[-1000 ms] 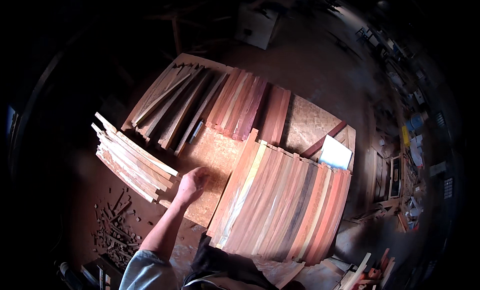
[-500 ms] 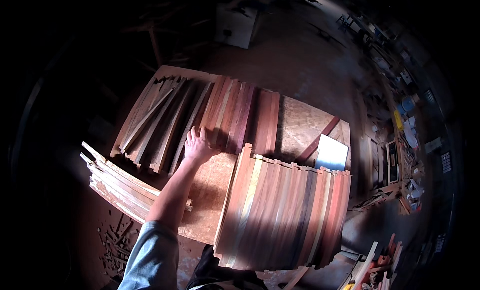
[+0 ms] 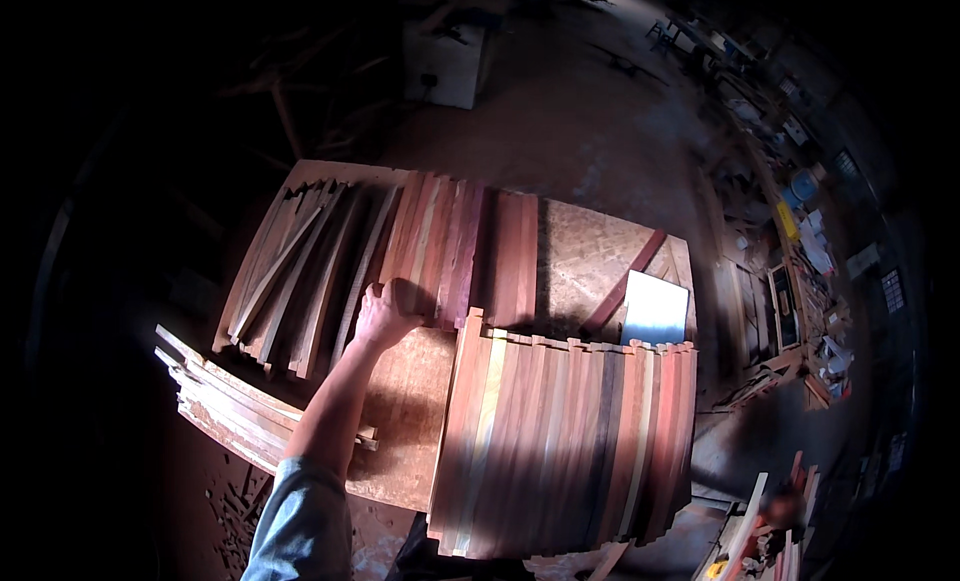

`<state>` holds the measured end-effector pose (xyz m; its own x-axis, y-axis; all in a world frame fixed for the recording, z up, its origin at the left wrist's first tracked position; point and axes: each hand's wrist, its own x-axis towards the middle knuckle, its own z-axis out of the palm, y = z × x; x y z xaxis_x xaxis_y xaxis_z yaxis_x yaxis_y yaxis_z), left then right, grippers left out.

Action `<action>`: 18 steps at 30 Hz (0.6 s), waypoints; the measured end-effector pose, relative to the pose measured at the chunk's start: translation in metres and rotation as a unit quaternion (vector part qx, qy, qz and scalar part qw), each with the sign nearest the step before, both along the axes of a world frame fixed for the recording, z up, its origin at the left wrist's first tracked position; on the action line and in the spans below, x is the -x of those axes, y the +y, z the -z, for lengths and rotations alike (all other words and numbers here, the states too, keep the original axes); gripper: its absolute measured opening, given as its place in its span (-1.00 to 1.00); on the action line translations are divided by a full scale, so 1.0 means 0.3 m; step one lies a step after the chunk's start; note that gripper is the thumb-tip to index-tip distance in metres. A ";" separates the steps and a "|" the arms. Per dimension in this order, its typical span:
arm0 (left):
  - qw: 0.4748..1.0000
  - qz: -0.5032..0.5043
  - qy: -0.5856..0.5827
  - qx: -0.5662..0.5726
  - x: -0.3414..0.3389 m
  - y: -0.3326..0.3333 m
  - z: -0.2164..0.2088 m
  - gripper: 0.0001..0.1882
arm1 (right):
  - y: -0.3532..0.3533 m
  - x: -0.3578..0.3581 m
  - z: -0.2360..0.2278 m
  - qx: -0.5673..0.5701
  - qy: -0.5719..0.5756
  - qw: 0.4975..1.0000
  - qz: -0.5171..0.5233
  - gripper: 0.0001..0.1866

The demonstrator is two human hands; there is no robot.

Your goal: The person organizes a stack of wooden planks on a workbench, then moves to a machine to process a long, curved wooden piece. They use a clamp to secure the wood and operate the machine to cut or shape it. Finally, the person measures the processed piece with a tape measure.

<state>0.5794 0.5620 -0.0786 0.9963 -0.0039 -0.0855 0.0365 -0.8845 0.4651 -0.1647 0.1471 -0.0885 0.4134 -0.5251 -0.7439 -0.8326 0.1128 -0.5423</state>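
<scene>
Dim workshop, wooden tabletop (image 3: 405, 401) | left hand (image 3: 388, 319) at near ends of reddish wood strips (image 3: 425, 241), tabletop's far half; grip hidden, cannot tell | right hand out of view | seemingly done: broad slat row (image 3: 560, 431) laid side by side | remaining: darker strips (image 3: 327, 296) loose, askew

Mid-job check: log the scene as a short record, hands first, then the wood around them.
left hand: at the near ends of the red-brown strips; grip unclear
right hand: not in view
near right: mixed-colour strips, side by side
left: pale strips, stacked
far right: white panel, dark red strip
</scene>
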 end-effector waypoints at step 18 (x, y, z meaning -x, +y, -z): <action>0.999 0.016 -0.029 0.026 -0.030 0.045 0.003 -0.15 | 0.091 -0.166 -0.133 -0.036 0.044 0.992 0.109 -0.74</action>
<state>0.5884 0.5755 -0.0796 0.9989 -0.0386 -0.0259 -0.0200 -0.8594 0.5109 -0.1151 0.1745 -0.0485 0.2282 -0.5393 -0.8106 -0.8278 0.3307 -0.4531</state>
